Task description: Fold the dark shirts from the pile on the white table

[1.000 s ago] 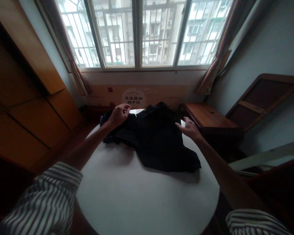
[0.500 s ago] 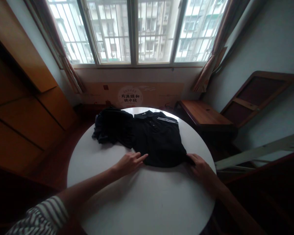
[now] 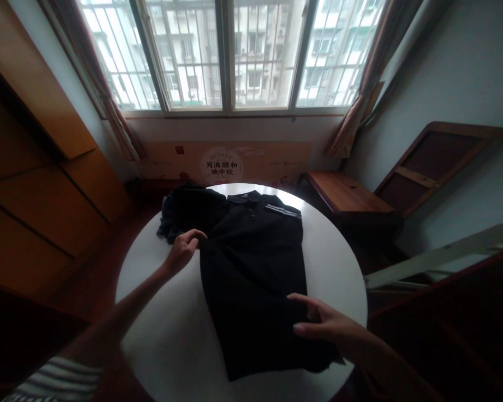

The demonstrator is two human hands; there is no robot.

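The left hand [image 3: 183,250] pinches the left edge of the black polo shirt [image 3: 255,279] between thumb and fingers, about midway along the garment. The right hand [image 3: 331,324] is positioned over the lower right part of the shirt, with thumb and index finger spread apart; contact between its fingertips and the fabric cannot be confirmed. The shirt lies lengthwise on the round white table [image 3: 159,329], collar [image 3: 243,196] at the far side and hem toward the near side. White stripes [image 3: 284,210] mark its right shoulder. Creases run across the cloth from the left-hand grip point. A pile of dark clothing [image 3: 193,205] is located at the far left of the table, adjoining the shirt. A window [image 3: 260,56] is located beyond the table.
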